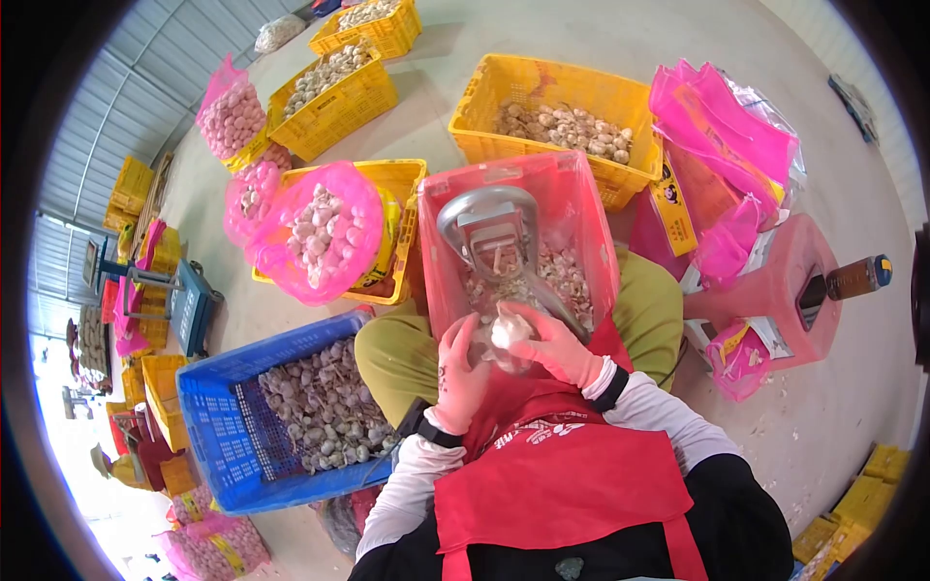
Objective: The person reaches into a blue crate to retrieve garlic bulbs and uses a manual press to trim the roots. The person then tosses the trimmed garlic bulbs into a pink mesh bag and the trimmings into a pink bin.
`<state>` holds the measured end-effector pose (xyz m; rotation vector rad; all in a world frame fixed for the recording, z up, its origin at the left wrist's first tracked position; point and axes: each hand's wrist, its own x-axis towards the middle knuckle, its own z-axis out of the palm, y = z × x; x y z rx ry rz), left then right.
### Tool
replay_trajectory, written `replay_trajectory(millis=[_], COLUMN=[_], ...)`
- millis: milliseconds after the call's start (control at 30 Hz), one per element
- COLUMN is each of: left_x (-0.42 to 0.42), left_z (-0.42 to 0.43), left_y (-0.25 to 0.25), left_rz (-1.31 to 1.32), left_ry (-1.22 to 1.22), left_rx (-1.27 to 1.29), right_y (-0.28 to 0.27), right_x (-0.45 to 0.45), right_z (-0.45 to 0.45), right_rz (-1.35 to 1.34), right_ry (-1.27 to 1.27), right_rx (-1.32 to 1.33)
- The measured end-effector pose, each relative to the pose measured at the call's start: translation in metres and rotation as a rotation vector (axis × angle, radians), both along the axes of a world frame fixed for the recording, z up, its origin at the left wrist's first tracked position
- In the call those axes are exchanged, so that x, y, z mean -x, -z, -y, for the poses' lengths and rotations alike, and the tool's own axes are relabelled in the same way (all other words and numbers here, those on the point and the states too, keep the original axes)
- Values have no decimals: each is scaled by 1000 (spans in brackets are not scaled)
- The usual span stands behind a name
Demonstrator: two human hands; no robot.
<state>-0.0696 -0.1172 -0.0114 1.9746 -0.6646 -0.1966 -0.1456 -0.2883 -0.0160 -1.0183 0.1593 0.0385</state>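
Observation:
A white garlic bulb [511,329] is in my right hand [562,351], gripped between thumb and fingers above the near end of the red crate [446,252]. My left hand [458,380], in a pinkish glove, is just left of the bulb with its fingers apart and nothing visible in it. Both hands are gloved. A grey metal device [489,218] with a rounded frame stands in the red crate, beyond my hands. Loose garlic skins [567,281] lie around it in the crate.
At the left is a blue crate [218,426] of garlic. An open pink mesh bag [334,276] of bulbs sits in a yellow crate. Another yellow crate [475,107] stands ahead. Pink bags [712,136] and a pink stool [785,290] are at the right.

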Motion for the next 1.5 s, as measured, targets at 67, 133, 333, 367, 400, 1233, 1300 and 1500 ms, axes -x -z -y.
replay_trajectory(millis=[67, 133, 333, 367, 400, 1233, 1300, 1500], left_x=[-4, -5, -1, -1, -1, -10, -29, -200], left_z=[-6, -4, -7, -8, -11, -19, -31, -58], left_y=[-9, -31, -12, -4, 6, 24, 28, -45], left_rz=[-73, -423, -1114, -1217, -1216, -1481, -1468, -952], left_ry=[106, 293, 173, 142, 139, -136, -156, -445], left_rx=[24, 185, 606, 772, 776, 1005, 1041, 919], right_y=[-6, -12, -18, -26, -21, -16, -5, 24], right_x=[-1, 0, -3, -4, -5, -29, -31, -9], right_z=[4, 0, -1, 0, -2, -28, -24, -23], right_rz=[-49, -72, -227, -302, -302, 192, 123, 96], right_ry=[-87, -111, -86, -86, -90, 146, 89, -15], right_rx=[222, 156, 30, 97, 99, 1060, 1008, 1100])
